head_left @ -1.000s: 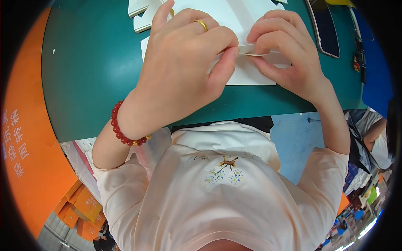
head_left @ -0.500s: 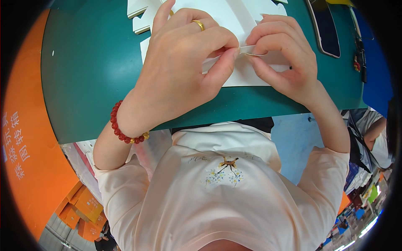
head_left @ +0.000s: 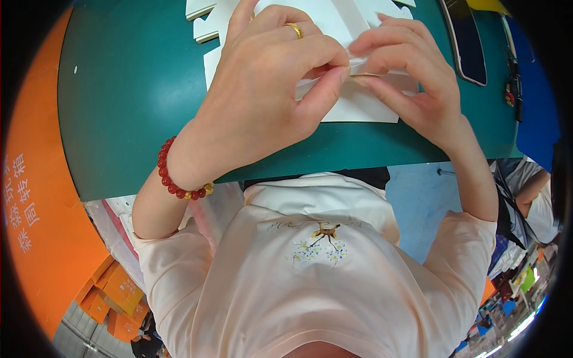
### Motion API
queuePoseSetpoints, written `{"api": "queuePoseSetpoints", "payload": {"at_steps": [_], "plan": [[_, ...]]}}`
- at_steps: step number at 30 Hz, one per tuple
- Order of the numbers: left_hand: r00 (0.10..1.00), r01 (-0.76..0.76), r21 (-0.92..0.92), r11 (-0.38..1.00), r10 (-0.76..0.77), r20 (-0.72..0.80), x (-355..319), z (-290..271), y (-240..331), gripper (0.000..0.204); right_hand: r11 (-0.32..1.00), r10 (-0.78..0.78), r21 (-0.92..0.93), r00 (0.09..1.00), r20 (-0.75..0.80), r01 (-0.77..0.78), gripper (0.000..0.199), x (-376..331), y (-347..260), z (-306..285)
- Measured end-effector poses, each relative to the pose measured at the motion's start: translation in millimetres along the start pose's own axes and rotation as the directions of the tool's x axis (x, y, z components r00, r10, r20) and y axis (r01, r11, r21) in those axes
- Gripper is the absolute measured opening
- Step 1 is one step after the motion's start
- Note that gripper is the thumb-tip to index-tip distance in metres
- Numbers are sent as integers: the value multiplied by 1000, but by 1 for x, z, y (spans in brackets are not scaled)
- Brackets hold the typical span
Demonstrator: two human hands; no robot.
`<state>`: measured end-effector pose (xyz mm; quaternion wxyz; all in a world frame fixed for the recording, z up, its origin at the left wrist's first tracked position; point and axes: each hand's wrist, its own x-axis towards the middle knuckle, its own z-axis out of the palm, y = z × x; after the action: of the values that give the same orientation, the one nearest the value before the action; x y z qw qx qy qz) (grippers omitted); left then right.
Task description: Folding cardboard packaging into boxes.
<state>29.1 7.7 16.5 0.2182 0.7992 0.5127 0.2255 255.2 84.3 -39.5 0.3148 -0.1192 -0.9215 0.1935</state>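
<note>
A white die-cut card sheet (head_left: pixel 361 112) with creased panels lies under both hands at the table's near edge. My left hand (head_left: pixel 268 77), with a gold ring and a red bead bracelet at the wrist, pinches a thin pale strip (head_left: pixel 365 74) between thumb and forefinger. The strip is seen nearly edge-on; whether it is a flap of the card or a separate piece I cannot tell. Its other end lies between the thumb and curled fingers of my right hand (head_left: pixel 421 74). My left hand covers part of the card.
Stacked white card pieces (head_left: pixel 206 30) lie beyond my left hand on the green table (head_left: pixel 131 107). To the right are a dark phone (head_left: pixel 464 42) and a cord with a small red charm (head_left: pixel 510 97). A large orange box (head_left: pixel 36 179) stands at the left.
Both hands have shifted slightly right. The strip between them has turned from showing its face to nearly edge-on, and the right fingers have straightened a little.
</note>
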Motion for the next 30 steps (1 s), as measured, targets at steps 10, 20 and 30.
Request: {"api": "queuePoseSetpoints", "payload": {"at_steps": [10, 20, 30], "plan": [[858, -414, 67, 908, 413, -306, 12, 40, -45, 9, 998, 55, 23, 992, 115, -58, 28, 7, -8, -16], [950, -274, 84, 958, 284, -127, -24, -6, -29, 16, 888, 397, 119, 872, 286, -444, 11, 29, -18, -5], [906, -352, 271, 896, 399, -142, -46, 11, -38, 28, 973, -228, 10, 958, -172, 233, 8, 23, 12, 41]]}}
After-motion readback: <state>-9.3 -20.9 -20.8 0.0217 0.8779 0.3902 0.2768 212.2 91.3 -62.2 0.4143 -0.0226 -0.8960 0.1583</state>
